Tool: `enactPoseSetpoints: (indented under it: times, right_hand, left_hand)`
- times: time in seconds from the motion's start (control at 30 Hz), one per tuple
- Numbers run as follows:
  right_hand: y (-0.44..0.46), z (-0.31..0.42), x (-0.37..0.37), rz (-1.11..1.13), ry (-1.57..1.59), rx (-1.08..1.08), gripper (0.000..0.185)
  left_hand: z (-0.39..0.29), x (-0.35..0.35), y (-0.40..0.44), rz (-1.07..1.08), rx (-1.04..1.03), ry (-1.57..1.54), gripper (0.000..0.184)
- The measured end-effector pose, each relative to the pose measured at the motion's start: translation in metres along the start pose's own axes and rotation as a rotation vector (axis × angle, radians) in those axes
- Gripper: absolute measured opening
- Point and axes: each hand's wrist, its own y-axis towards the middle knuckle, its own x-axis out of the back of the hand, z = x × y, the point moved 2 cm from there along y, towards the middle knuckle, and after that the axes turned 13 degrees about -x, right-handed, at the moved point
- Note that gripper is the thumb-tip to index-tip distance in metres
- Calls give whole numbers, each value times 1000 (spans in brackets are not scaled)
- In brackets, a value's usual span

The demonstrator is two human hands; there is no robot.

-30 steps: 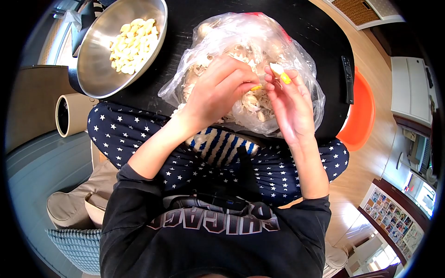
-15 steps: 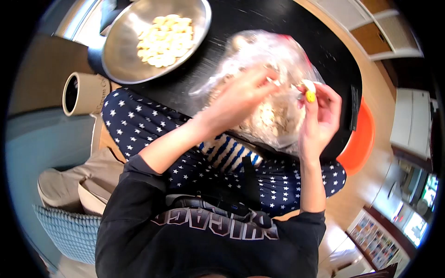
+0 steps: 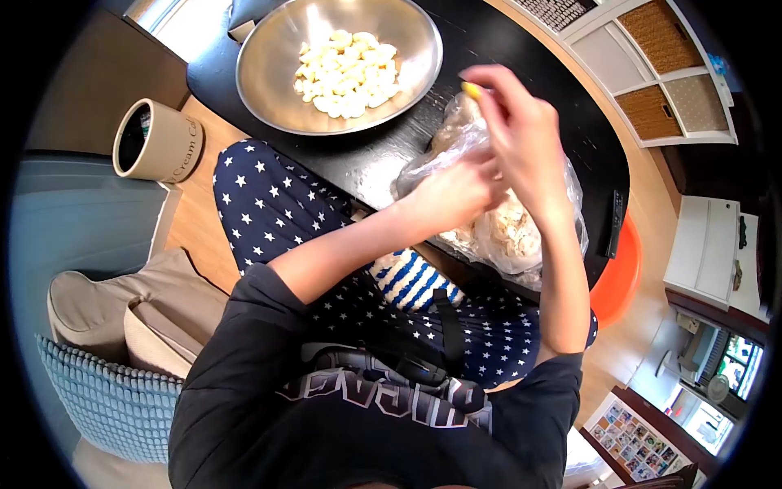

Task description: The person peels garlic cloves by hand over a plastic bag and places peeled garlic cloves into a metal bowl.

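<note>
My right hand is raised over the plastic bag, its fingers closed on a small yellow object whose kind I cannot make out. Below it, my left hand reaches over the bag with curled fingers, partly hidden behind the right wrist; what they hold does not show. The clear plastic bag lies crumpled on the table, full of pale, papery garlic skins. To the left of the bag, a wide steel bowl contains a heap of peeled garlic cloves.
The black table curves around in front of me. A remote control lies at its right edge, beside an orange stool. A beige bin stands on the floor at left, near cushions.
My right hand has moved left and up, across my left hand, with the yellow object. The white piece beside it no longer shows. The view has shifted, so the bowl appears further right.
</note>
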Motion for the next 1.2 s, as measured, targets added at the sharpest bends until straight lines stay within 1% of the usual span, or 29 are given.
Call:
enactPoseSetpoints:
  times: [0.07, 0.1, 0.13, 0.17, 0.27, 0.3, 0.33, 0.4, 0.43, 0.47, 0.53, 0.57, 0.6, 0.67, 0.73, 0.8, 0.83, 0.87, 0.93, 1.0, 1.07, 1.1, 1.2]
  right_hand:
    - [-23, -27, 20, -119, -75, -20, 17]
    - [-36, -33, 31, -86, -88, -116, 19]
    - [-48, -39, 41, -57, -97, -214, 22]
    - [-59, -50, 43, -58, -72, -80, 25]
    - [-84, -69, 55, 184, -58, -268, 21]
    - [-87, -71, 59, 238, -95, -413, 18]
    - [-91, -75, 60, 230, -91, -418, 18]
    - [-95, -84, 62, 109, -107, -239, 16]
    - [-97, -89, 63, 97, -77, -202, 13]
    - [-100, -91, 64, 93, -68, -205, 13]
    - [-106, -95, 65, 187, -75, -270, 11]
    - [-111, -101, 61, 201, -73, -167, 11]
    - [-115, -105, 57, 198, -66, -173, 11]
    - [-122, -113, 46, 262, -8, -275, 11]
    - [-122, -116, 36, 233, -47, -271, 12]
    - [-123, -107, 28, 159, -226, -108, 14]
    - [-124, -105, 24, 94, -239, -49, 17]
    - [-125, -103, 22, 95, -236, -51, 17]
    - [-125, -102, 17, 166, -320, -127, 20]
    - [-125, -104, 19, 129, -291, -123, 20]
    - [-121, -107, 28, 27, -70, -210, 20]
    - [-121, -111, 31, 12, 0, -248, 23]
    - [-121, -112, 36, 26, 194, -489, 28]
  left_hand:
    - [6, -1, 1, 42, -141, 169, 25]
    - [5, 5, 4, -12, -155, 131, 14]
    - [5, 1, 4, -167, -209, 125, 12]
    - [6, 1, 5, -167, -212, 115, 11]
    - [1, 3, 9, -150, -183, 94, 11]
    - [0, 3, 9, -128, -191, 101, 12]
    - [-2, 3, 9, -121, -199, 98, 12]
    - [-5, 1, 8, -92, -194, 135, 11]
    - [-6, -1, 7, -115, -175, 160, 9]
    - [-5, -1, 7, -106, -176, 162, 9]
    - [-5, -1, 5, -105, -236, 178, 7]
    - [-6, -2, 4, -85, -224, 156, 8]
    - [-10, -2, 5, -75, -225, 154, 8]
    - [-15, 0, 8, -71, -239, 220, 8]
    - [-18, -4, 8, -72, -228, 225, 7]
    - [-16, -7, 7, -44, -226, 182, 8]
    - [-15, -7, 6, -40, -235, 191, 9]
    - [-15, -8, 5, -37, -234, 191, 9]
    - [-16, -9, 5, -93, -203, 135, 11]
    - [-14, -9, 4, -102, -214, 128, 13]
    - [-12, -7, 3, -117, -224, 124, 14]
    - [-11, -6, 3, -110, -235, 109, 16]
    - [-11, -5, 3, -111, -237, 63, 20]
